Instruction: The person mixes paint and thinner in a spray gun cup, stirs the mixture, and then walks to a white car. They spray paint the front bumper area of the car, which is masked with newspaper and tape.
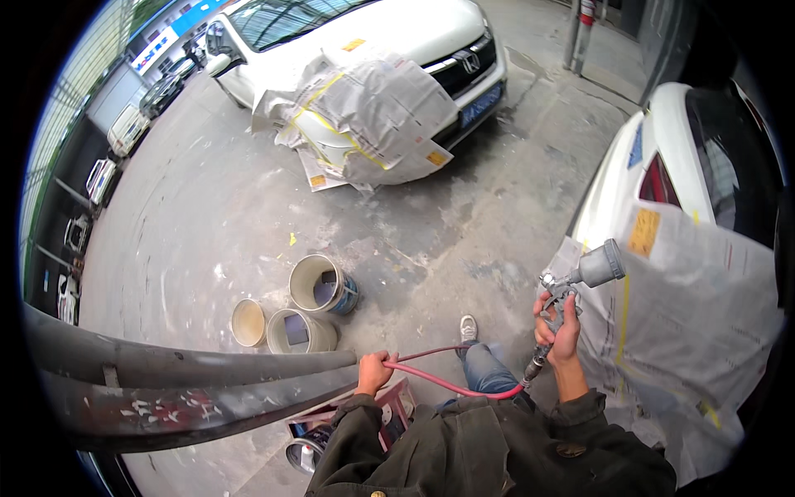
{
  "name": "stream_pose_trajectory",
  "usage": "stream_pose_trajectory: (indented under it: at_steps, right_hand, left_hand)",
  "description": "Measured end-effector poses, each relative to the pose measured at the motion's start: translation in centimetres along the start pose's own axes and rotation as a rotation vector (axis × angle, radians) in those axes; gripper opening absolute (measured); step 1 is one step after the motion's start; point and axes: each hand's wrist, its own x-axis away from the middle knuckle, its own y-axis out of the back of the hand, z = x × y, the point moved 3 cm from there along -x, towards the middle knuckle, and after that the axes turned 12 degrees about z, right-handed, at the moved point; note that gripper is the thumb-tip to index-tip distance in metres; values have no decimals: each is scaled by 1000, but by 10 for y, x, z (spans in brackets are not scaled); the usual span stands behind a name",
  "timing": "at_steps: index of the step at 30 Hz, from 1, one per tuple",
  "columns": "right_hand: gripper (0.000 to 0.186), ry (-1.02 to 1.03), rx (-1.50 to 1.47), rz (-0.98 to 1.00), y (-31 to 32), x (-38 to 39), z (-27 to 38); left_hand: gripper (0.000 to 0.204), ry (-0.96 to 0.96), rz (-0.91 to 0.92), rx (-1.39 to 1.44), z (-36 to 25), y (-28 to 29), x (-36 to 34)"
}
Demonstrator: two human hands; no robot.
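In my right hand (565, 330) is a grey metal spray gun (570, 286), its fingers wrapped round the handle. The gun's cup (602, 263) points up and to the right, close to masking paper on the white car at right. A red air hose (451, 384) runs from a fitting below the gun's handle across in front of me. My left hand (375, 372) is closed round that hose, beside the ends of grey pipes. The rest of the hose passes behind my leg.
A white car (356, 33) with a paper-masked front corner (381, 116) stands ahead. At right is another white car (696, 149), draped in masking paper (696, 290). Several buckets (330, 286) stand left of my feet. Thick grey pipes (190, 356) cross the lower left, near a red stand (397, 406).
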Motion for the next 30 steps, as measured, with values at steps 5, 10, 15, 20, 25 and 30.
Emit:
stream_pose_trajectory:
  at_steps: [5, 10, 15, 20, 25, 30]
  right_hand:
    - [55, -60, -57, 47, -39, -170, -12]
    - [55, -143, -103, 197, -102, -329, -23]
    - [55, -245, -53, 304, -170, -467, -34]
    - [56, -287, -26, 309, -242, -575, -77]
    - [55, -249, -24, 262, -300, -661, -110]
    - [56, -170, -98, 209, -341, -742, -124]
  left_hand:
    - [38, 74, -119, -40, 22, 84, -100]
    - [39, 158, -252, 27, 43, 158, -154]
    - [42, 273, -295, 186, 70, 191, -205]
    - [39, 321, -312, 260, 126, 245, -270]
    - [39, 351, -298, 335, 187, 322, -350]
    - [38, 290, -215, 249, 233, 414, -458]
